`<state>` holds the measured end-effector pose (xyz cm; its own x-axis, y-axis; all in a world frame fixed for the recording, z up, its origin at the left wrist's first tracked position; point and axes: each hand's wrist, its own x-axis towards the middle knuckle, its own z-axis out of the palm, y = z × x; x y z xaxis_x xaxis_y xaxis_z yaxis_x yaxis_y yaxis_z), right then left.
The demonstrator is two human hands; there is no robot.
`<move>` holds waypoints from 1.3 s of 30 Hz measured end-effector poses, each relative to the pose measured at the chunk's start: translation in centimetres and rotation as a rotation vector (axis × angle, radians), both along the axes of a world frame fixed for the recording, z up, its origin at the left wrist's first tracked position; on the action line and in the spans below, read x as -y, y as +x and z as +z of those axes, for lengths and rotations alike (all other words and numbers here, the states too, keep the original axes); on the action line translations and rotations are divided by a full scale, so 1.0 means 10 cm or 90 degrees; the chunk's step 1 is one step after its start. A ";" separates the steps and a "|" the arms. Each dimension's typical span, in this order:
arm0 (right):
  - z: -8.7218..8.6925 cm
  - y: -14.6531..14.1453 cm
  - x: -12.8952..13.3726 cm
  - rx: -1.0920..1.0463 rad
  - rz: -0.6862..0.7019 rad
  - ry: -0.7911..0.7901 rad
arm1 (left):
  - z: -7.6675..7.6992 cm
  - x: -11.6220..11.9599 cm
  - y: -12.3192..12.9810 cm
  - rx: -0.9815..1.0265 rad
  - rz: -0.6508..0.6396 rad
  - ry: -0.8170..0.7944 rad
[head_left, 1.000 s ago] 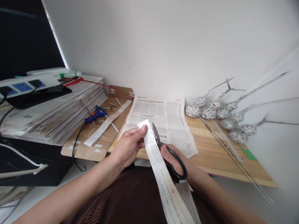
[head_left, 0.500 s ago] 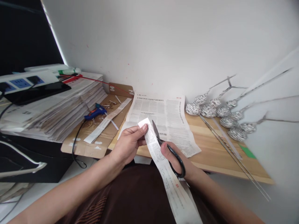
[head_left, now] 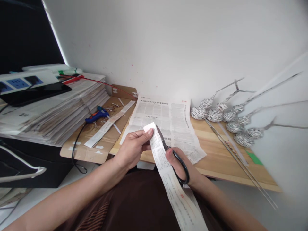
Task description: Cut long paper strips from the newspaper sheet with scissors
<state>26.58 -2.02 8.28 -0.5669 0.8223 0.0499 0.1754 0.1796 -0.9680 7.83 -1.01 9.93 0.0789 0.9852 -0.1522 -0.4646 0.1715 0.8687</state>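
Note:
Pinched between the thumb and fingers of my left hand (head_left: 136, 145) is the upper end of a long newspaper strip (head_left: 166, 170). The strip hangs down across my lap and runs out of view at the bottom. My right hand (head_left: 181, 163) grips a pair of black-handled scissors (head_left: 183, 166), its thumb on the handle. Their blades point up and lie along the right edge of the strip near its top end. Part of the lower handle and the fingers in it are hidden behind the strip and hand.
A newspaper sheet (head_left: 154, 110) lies on the wooden table (head_left: 216, 160). To the left are a blue glue gun (head_left: 97, 115), cut strips (head_left: 108, 126) on cardboard (head_left: 79, 152), and a newspaper stack (head_left: 81, 109). Woven paper gourds (head_left: 215, 114) and thin rods (head_left: 240, 162) lie right.
The scissor blades have come closer against the strip's top edge and look more closed. The view has shifted slightly; both hands keep their hold.

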 end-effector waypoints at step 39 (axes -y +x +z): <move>-0.15 0.64 -0.17 -0.125 -0.126 -0.033 | 0.14 -0.09 -0.48 -0.118 0.126 0.098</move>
<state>32.98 -0.27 6.76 -0.3792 0.9201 0.0979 0.0098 0.1098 -0.9939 3.03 -0.09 11.31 -0.1322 0.9912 0.0066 -0.3071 -0.0473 0.9505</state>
